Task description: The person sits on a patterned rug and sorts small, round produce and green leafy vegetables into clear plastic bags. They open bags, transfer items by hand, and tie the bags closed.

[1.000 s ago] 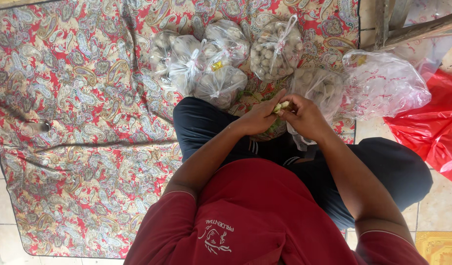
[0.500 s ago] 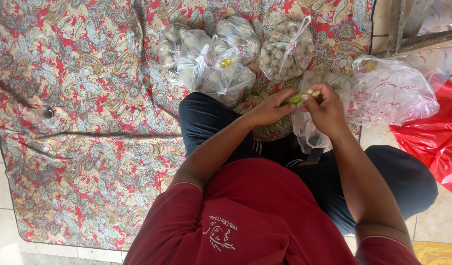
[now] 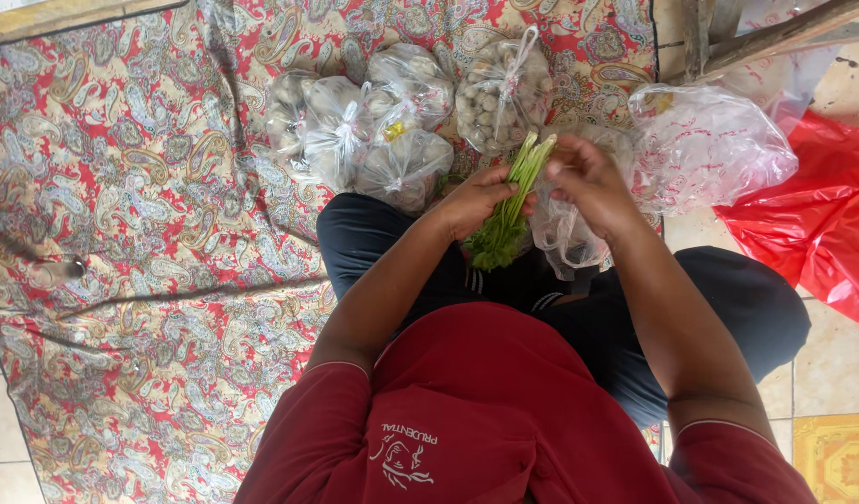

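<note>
1. Head view: the person sits cross-legged on a patterned red cloth (image 3: 121, 233) spread over a tiled floor (image 3: 835, 355), in a red shirt and dark trousers, looking down at both hands held together over the lap.
2. The left hand (image 3: 476, 201) is closed around a bunch of green stalks (image 3: 511, 205), gripping it about the middle; the pale cut ends point up and away from the body, and the leafy end hangs down toward the lap.
3. The right hand (image 3: 588, 182) sits just beside the left one, its fingertips pinched together at the upper ends of the stalks, touching them.
4. A loose clear bag (image 3: 565, 238) hangs under the right hand, against the knee; whether that hand also holds it cannot be told.
5. Beyond the hands, on the cloth, lies a cluster of tied clear bags (image 3: 373, 131) filled with pale round pieces, packed close and touching one another.
6. A further tied bag of round pieces (image 3: 499, 93) stands at the right of that cluster, just past the stalk ends.
7. To the right lies a crumpled clear bag with red print (image 3: 714, 145), partly off the cloth.
8. A red plastic bag (image 3: 821, 224) lies on the floor at the far right, near the person's right knee.
9. Wooden slats (image 3: 756, 33) cross the upper right corner.
</note>
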